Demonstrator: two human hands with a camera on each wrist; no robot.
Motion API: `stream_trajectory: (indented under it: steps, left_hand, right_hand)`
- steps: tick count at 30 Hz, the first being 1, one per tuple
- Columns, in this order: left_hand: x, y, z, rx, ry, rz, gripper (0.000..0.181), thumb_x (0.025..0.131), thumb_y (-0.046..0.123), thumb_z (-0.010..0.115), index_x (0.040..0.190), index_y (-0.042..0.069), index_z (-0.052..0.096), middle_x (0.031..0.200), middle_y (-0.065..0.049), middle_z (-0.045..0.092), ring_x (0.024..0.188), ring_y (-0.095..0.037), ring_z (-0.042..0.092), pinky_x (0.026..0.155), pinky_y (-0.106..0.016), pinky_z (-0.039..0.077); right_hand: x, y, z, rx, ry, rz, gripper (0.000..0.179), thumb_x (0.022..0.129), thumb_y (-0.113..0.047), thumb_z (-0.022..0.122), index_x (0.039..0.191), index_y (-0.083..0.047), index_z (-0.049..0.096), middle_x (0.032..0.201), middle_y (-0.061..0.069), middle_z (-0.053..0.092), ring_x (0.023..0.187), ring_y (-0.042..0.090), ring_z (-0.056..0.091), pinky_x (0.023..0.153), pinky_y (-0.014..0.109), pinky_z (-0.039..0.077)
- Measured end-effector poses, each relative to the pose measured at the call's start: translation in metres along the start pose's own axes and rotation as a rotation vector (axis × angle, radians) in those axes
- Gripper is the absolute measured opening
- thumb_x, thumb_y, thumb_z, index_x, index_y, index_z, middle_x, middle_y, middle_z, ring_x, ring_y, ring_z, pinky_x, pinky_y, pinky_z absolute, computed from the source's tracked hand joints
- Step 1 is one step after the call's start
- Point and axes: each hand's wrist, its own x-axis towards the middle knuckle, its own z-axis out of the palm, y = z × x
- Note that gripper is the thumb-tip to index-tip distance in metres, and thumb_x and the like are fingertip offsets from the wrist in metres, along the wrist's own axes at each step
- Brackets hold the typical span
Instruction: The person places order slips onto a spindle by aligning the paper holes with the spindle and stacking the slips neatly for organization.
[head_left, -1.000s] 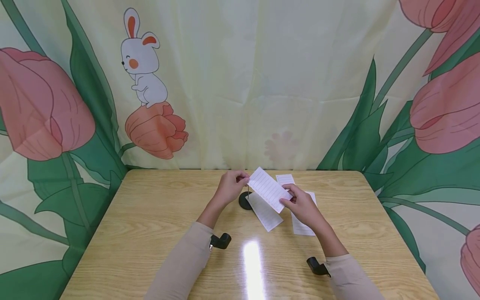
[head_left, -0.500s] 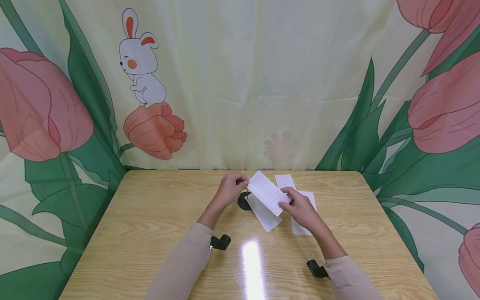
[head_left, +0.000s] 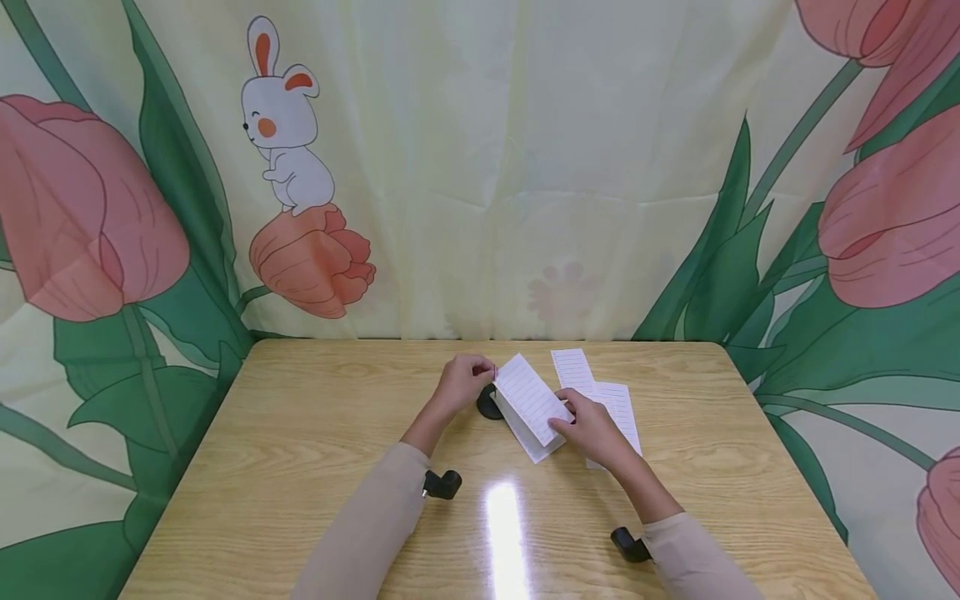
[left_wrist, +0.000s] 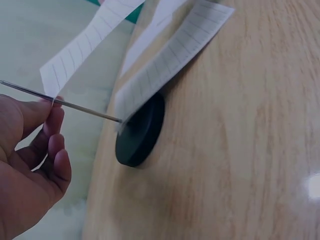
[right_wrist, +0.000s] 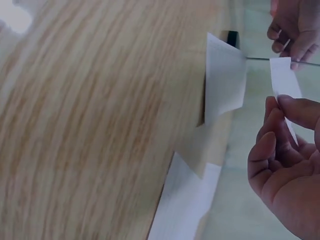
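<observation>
A paper spike with a round black base (left_wrist: 142, 134) and a thin metal rod (left_wrist: 87, 109) stands near the table's back edge. One lined paper slip (left_wrist: 175, 57) sits low on the rod, its far end reaching out over the table. Above it is a second lined slip (head_left: 528, 396), whose corner meets the rod at my left fingertips. My left hand (head_left: 461, 383) pinches that corner; whether the rod passes through the paper there is hard to see. With thumb and fingers my right hand (head_left: 596, 429) pinches the slip's opposite end.
Two more lined slips lie right of the spike: a farther one (head_left: 573, 367) and a nearer one (head_left: 621, 407), overlapping and partly behind my right hand. A printed curtain (head_left: 465, 167) hangs behind the wooden table (head_left: 315, 433).
The held slip has come down along the rod toward the lower slip. My right hand has shifted slightly left and down; my left hand has dropped a little.
</observation>
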Motion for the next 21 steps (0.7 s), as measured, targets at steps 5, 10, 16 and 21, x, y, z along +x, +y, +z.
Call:
stream_trajectory:
  steps: [5, 10, 16, 21]
  left_hand:
    - [0.001, -0.011, 0.008, 0.001, 0.003, -0.041, 0.010, 0.100, 0.008, 0.068, 0.098, 0.007, 0.078, 0.103, -0.007, 0.074, 0.092, -0.018, 0.059, 0.080, -0.030, 0.052]
    - [0.002, -0.019, 0.015, -0.005, 0.009, -0.040, 0.009, 0.099, 0.007, 0.068, 0.096, 0.006, 0.077, 0.098, -0.008, 0.072, 0.087, -0.018, 0.057, 0.075, -0.029, 0.050]
    - [0.004, -0.024, 0.021, -0.011, 0.012, -0.068, 0.008, 0.098, 0.006, 0.069, 0.097, 0.006, 0.077, 0.096, -0.007, 0.071, 0.086, -0.017, 0.057, 0.073, -0.027, 0.050]
    - [0.004, -0.030, 0.024, -0.008, 0.017, -0.072, 0.009, 0.098, 0.005, 0.069, 0.094, 0.006, 0.077, 0.097, -0.007, 0.072, 0.088, -0.018, 0.057, 0.075, -0.028, 0.050]
  right_hand:
    - [0.001, 0.005, 0.007, -0.039, -0.017, 0.020, 0.036, 0.094, -0.013, 0.075, 0.126, -0.005, 0.063, 0.096, 0.009, 0.068, 0.080, 0.017, 0.058, 0.069, 0.032, 0.048]
    - [0.001, 0.007, 0.014, -0.082, -0.034, 0.019, 0.036, 0.093, -0.014, 0.076, 0.125, -0.004, 0.063, 0.095, 0.008, 0.067, 0.081, 0.018, 0.057, 0.071, 0.035, 0.049]
    - [0.000, 0.010, 0.020, -0.109, -0.032, 0.036, 0.039, 0.092, -0.014, 0.077, 0.126, -0.003, 0.062, 0.090, 0.007, 0.067, 0.077, 0.017, 0.056, 0.070, 0.034, 0.048]
    - [0.002, 0.011, 0.025, -0.145, -0.044, 0.027, 0.042, 0.091, -0.014, 0.078, 0.127, -0.001, 0.061, 0.095, 0.011, 0.071, 0.078, 0.017, 0.059, 0.070, 0.036, 0.050]
